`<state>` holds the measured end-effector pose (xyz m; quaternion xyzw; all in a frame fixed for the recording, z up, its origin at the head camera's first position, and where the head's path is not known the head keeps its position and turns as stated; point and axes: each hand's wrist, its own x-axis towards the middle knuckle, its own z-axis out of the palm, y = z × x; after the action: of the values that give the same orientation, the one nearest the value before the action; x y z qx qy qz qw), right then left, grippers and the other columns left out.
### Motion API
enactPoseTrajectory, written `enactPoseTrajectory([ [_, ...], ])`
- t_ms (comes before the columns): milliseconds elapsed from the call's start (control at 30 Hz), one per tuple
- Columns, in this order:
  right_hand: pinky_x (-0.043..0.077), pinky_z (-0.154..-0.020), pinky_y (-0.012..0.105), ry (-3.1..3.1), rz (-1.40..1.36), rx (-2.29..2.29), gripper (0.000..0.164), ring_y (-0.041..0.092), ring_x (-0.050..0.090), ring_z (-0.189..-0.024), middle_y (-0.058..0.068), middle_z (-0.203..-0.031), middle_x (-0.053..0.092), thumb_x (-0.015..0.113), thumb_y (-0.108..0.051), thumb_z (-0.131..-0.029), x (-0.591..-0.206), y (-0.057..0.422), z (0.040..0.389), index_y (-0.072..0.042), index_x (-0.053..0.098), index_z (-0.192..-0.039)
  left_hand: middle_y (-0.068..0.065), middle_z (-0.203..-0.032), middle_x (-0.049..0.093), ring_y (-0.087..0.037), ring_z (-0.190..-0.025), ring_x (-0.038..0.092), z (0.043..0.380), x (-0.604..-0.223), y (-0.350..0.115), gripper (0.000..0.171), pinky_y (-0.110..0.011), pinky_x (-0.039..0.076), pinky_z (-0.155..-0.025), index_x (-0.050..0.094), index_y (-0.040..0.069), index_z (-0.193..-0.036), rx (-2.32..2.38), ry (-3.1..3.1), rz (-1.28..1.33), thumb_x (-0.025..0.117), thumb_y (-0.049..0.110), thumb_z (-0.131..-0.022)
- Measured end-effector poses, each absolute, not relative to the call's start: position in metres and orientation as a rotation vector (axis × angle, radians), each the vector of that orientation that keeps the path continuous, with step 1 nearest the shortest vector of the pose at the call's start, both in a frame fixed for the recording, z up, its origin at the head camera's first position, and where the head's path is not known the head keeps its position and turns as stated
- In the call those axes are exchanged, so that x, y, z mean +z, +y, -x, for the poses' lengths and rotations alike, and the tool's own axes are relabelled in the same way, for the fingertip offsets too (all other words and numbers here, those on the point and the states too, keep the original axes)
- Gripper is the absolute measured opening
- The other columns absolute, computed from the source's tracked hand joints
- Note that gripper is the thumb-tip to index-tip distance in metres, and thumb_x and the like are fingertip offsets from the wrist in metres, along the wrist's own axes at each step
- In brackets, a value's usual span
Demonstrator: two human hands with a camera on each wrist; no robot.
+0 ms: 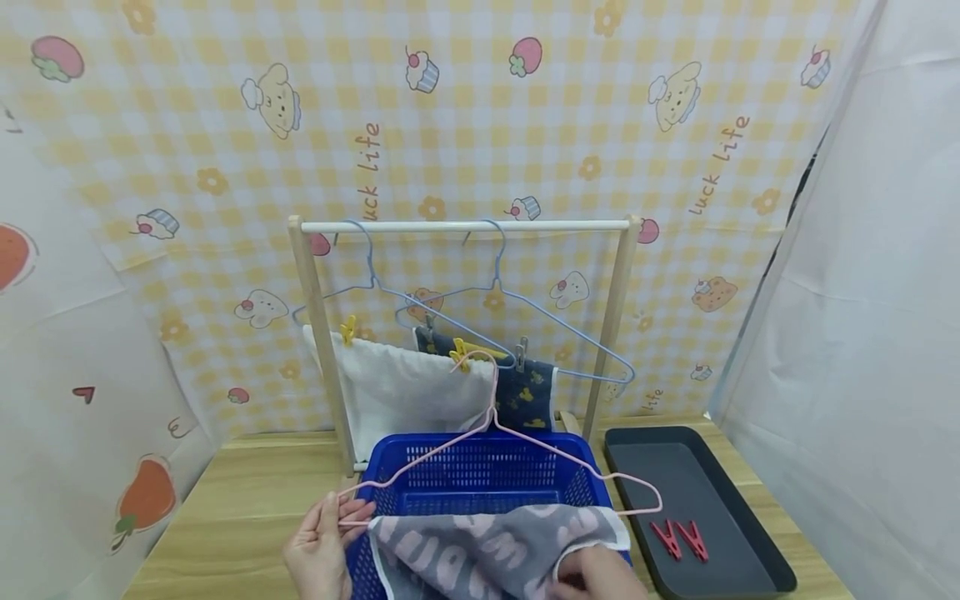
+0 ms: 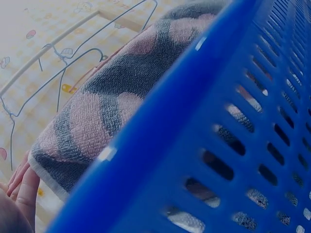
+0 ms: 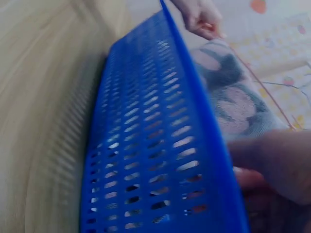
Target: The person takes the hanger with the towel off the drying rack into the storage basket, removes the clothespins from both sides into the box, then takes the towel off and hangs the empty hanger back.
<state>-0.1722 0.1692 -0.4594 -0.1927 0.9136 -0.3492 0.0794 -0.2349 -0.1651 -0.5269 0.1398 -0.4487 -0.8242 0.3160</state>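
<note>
My left hand (image 1: 322,546) pinches the left end of a pink clothes hanger (image 1: 540,446), which is held upright over the blue basket. A grey and pink towel (image 1: 487,546) with a white border drapes over the hanger's bottom bar. My right hand (image 1: 603,575), with bent fingers, grips the towel near its right edge, where the border folds back. The fingertips are partly hidden by the cloth. In the left wrist view the towel (image 2: 97,116) hangs behind the basket rim, its white corner beside my left fingers (image 2: 26,194).
The blue basket (image 1: 480,440) stands before a drying rack (image 1: 465,226) with two blue hangers (image 1: 566,325). A white cloth (image 1: 412,383) with yellow clips and a dark patterned cloth (image 1: 525,400) with grey clips hang there. At right, a dark tray (image 1: 697,467) holds two red clothespins (image 1: 678,540).
</note>
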Motion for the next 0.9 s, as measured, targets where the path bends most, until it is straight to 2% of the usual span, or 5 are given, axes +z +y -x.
enactPoseTrajectory([
  [133, 0.046, -0.051, 0.02, 2.874, 0.246, -1.259, 0.021, 0.002, 0.053, -0.06, -0.006, -0.071, 0.062, 0.071, -0.026, -0.084, -0.453, 0.181, 0.171, -0.005, 0.065, -0.083, -0.015, -0.067, 0.068, -0.027, -0.055, 0.067, 0.237, -0.53, -0.165, 0.027, -0.034, 0.055, -0.048, 0.067, -0.009, -0.09, -2.171, -1.193, -0.38, 0.061, 0.017, -0.092],
  [267, 0.058, -0.066, 0.032, 2.673, -0.21, -1.623, 0.047, 0.02, 0.065, -0.081, 0.014, -0.093, 0.068, 0.07, -0.028, -0.085, -0.448, 0.18, 0.171, 0.01, 0.058, -0.109, -0.016, -0.067, 0.068, -0.027, -0.055, 0.067, 0.237, -0.529, -0.164, 0.028, -0.034, 0.055, -0.048, 0.066, -0.01, -0.091, -2.177, -1.184, -0.378, 0.062, 0.017, -0.092],
  [367, 0.058, -0.071, 0.041, 2.477, -0.32, -1.826, 0.055, 0.03, 0.066, -0.09, 0.023, -0.101, 0.066, 0.064, -0.03, -0.09, -0.448, 0.178, 0.171, 0.017, 0.052, -0.115, -0.015, -0.067, 0.068, -0.027, -0.055, 0.067, 0.236, -0.527, -0.163, 0.027, -0.034, 0.055, -0.048, 0.066, -0.009, -0.09, -2.18, -1.18, -0.371, 0.062, 0.018, -0.092],
  [700, 0.057, -0.06, 0.031, 2.35, -0.308, -1.889, 0.038, 0.018, 0.067, -0.071, 0.011, -0.075, 0.07, 0.062, -0.031, -0.091, -0.451, 0.18, 0.171, 0.007, 0.067, -0.089, -0.016, -0.067, 0.068, -0.028, -0.056, 0.067, 0.236, -0.529, -0.164, 0.029, -0.035, 0.055, -0.049, 0.066, -0.01, -0.091, -2.177, -1.174, -0.377, 0.062, 0.018, -0.091],
  [900, 0.049, -0.051, 0.024, 2.504, 0.077, -1.646, 0.027, 0.01, 0.058, -0.058, 0.005, -0.067, 0.065, 0.065, -0.021, -0.089, -0.459, 0.178, 0.169, 0.006, 0.067, -0.081, -0.015, -0.067, 0.068, -0.027, -0.055, 0.067, 0.235, -0.526, -0.163, 0.032, -0.035, 0.055, -0.048, 0.063, -0.014, -0.093, -2.146, -1.17, -0.375, 0.06, 0.018, -0.092],
])
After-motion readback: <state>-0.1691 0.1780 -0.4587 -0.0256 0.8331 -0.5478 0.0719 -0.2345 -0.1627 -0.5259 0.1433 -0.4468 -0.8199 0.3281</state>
